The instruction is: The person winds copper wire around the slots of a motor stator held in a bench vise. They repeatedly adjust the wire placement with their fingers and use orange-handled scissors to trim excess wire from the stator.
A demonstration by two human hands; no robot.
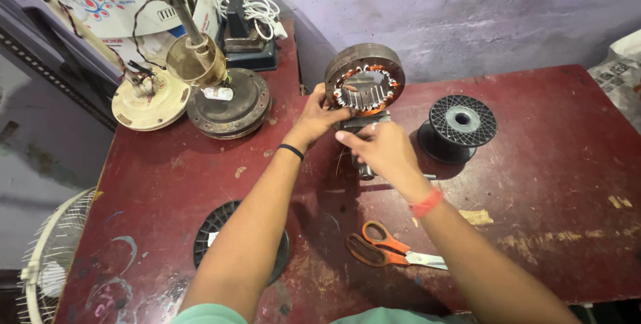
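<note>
Gripping round stator (364, 78), hands (319, 118) (381, 150); white printed bag (120, 13) back-left.

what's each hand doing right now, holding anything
Left hand: closed on the lower left rim of the upright motor stator ring.
Right hand: fingers curled at the metal mount under the ring; a firm grip cannot be told.

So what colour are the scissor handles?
Orange, on the scissors lying on the table; head view.

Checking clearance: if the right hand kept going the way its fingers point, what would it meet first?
The right hand points left and slightly away, toward the left hand at the ring-shaped motor stator. It would likely meet the left hand's fingers first; depth is unclear.
</note>
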